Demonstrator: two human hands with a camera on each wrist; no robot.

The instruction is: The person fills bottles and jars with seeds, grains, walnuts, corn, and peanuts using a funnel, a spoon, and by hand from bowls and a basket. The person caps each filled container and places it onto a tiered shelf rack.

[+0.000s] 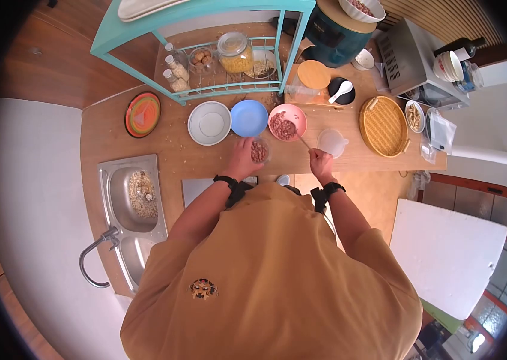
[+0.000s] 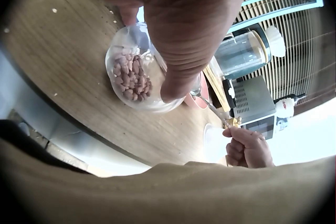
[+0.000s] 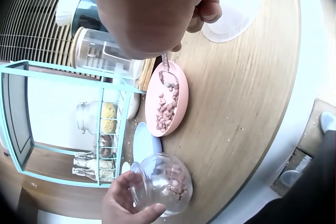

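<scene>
My left hand (image 1: 242,159) grips a clear jar (image 3: 166,183) by its upper part, near the counter's front edge. Reddish-skinned peanuts (image 2: 131,77) fill its lower part. In my right hand (image 1: 321,163) is the handle of a metal spoon (image 1: 303,141). The spoon's bowl dips among the peanuts in a pink bowl (image 1: 288,109); the right wrist view shows it at one end of the heap. Just to the left of the pink bowl stands a blue bowl (image 1: 249,117). A translucent lid (image 1: 332,143) lies near my right hand.
Further left are a white bowl (image 1: 209,123) and a colourful plate (image 1: 143,114). Behind them stands a turquoise shelf (image 1: 229,95) with jars. A woven basket (image 1: 384,126) sits to the right. The sink (image 1: 122,198) at left holds a strainer-like heap of pale bits.
</scene>
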